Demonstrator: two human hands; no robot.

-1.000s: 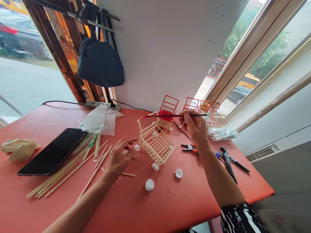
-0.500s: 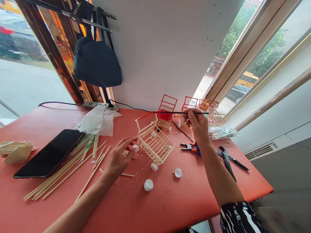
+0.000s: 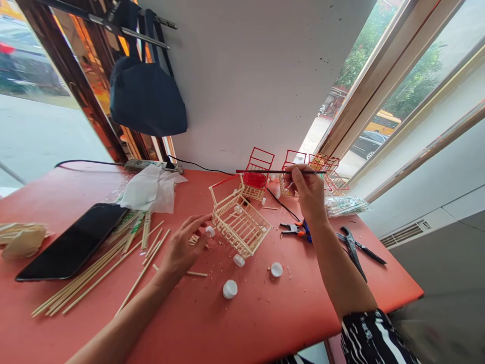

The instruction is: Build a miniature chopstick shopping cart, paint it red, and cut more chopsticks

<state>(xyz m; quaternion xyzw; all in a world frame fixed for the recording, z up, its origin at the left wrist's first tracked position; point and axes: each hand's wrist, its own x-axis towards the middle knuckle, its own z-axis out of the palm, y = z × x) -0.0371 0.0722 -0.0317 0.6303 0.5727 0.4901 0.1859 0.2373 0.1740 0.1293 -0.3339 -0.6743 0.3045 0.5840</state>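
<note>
A small cart (image 3: 242, 222) built of pale sticks, with white bottle caps as wheels, stands on the table. My left hand (image 3: 185, 242) grips its left corner, fingertips at the frame and thumb by a cap wheel (image 3: 210, 231). The cart's upper handle bar is partly red. My right hand (image 3: 306, 189) pinches a thin dark paintbrush (image 3: 265, 172), held level, its red tip pointing left near the end of that bar. Whether the tip touches the bar I cannot tell. Just behind is a red patch of paint or a dish (image 3: 254, 179) at another cart with red top bars.
More red-topped carts (image 3: 293, 159) stand along the back. Orange-handled pliers (image 3: 293, 229) and black cutters (image 3: 354, 247) lie right; two loose white caps (image 3: 230, 289) lie in front. Left are a phone (image 3: 71, 242), long sticks (image 3: 87, 278) and white tissue (image 3: 151, 187).
The brush tip has lifted slightly off the red handle bar. Both hands keep their grips, and the cart stays nearly in place; the whole view shifts slightly.
</note>
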